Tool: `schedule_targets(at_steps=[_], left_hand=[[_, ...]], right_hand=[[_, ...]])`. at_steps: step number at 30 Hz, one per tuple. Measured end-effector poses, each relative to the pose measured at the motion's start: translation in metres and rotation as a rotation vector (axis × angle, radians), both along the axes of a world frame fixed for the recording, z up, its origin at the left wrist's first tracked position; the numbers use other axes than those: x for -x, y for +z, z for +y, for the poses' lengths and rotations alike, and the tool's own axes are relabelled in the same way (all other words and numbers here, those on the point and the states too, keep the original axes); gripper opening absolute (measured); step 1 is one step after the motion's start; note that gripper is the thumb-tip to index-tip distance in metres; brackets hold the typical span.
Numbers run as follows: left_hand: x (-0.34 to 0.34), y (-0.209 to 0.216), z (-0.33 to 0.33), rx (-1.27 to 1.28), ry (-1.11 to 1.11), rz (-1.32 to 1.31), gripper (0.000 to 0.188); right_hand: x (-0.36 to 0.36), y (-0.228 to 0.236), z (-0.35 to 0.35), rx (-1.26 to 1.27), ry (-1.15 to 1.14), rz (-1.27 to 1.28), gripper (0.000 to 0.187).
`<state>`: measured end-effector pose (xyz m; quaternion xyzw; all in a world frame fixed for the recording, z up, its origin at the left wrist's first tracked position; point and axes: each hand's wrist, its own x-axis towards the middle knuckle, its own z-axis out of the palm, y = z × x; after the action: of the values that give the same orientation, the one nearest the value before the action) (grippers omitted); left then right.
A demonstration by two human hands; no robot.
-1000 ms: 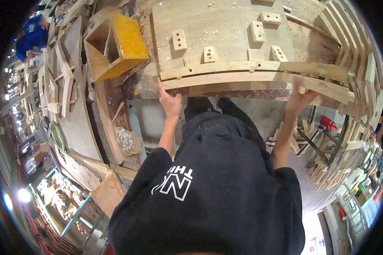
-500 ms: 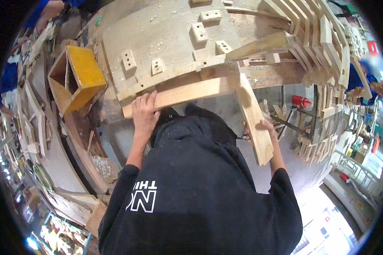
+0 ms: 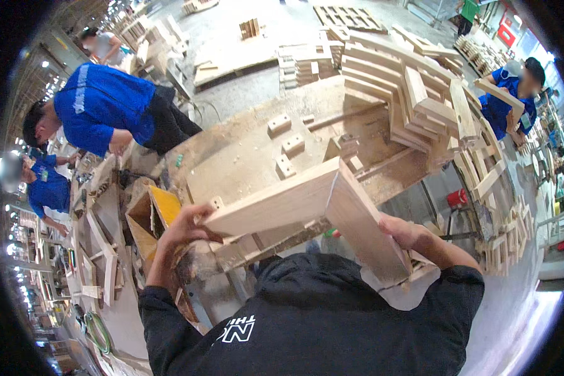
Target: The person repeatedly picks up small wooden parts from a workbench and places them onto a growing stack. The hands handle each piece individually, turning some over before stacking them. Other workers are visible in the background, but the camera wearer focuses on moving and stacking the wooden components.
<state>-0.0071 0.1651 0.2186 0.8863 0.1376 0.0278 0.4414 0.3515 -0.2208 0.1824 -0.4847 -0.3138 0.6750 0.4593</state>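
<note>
Both my hands hold up an angled wooden frame piece [image 3: 279, 197], two pale boards meeting at a corner that points away from me. My left hand [image 3: 189, 227] is closed around the free end of the left board. Along the outer edge of the right board, my right hand [image 3: 406, 234] grips with its thumb side showing; its other fingers are hidden behind the wood. Below and beyond the piece lies a worktable [image 3: 232, 172] carrying a flat board with small drilled wooden blocks [image 3: 292, 144] on it.
Stacked angled frames [image 3: 382, 88] crowd the table's far right. A yellow-sided wooden box [image 3: 163, 203] stands by my left hand. A person in blue [image 3: 100, 103] bends at far left; another person [image 3: 514, 94] holds a frame at right. A red container [image 3: 457, 198] sits at right.
The frame piece has been raised off the table edge towards me, its corner now pointing away. Both hands rose with it, and my view has tilted up to show more of the workshop.
</note>
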Motion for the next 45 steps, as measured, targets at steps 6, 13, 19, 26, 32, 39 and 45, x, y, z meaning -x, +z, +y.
schedule_targets(at_steps=[6,13,19,26,32,39,45], left_hand=[[-0.093,0.056,0.038,-0.622,0.158,-0.141,0.049],[-0.192,0.109,0.054,-0.964,0.095,-0.639,0.04],[-0.242,0.137,0.047,-1.059,0.077,-0.816,0.032],[-0.288,0.153,0.024,-1.068,0.152,-0.981,0.049],[-0.26,0.079,0.031,-1.051,0.092,-0.641,0.037],[-0.207,-0.03,0.038,-0.693,0.162,-0.365,0.019],[-0.14,-0.045,0.06,-0.663,0.26,-0.176,0.02]], right_hand=[[-0.022,0.12,0.051,-0.409,0.13,-0.444,0.081],[-0.02,0.176,0.045,-0.664,0.007,-1.278,0.083],[-0.005,0.182,0.029,-0.62,-0.088,-1.658,0.084],[-0.015,0.168,0.001,-0.657,-0.244,-1.974,0.078],[-0.093,0.15,-0.021,-0.314,-0.464,-2.096,0.073],[-0.257,0.125,-0.046,-0.056,-0.492,-2.022,0.069],[-0.328,0.124,-0.011,0.251,-0.239,-2.064,0.07]])
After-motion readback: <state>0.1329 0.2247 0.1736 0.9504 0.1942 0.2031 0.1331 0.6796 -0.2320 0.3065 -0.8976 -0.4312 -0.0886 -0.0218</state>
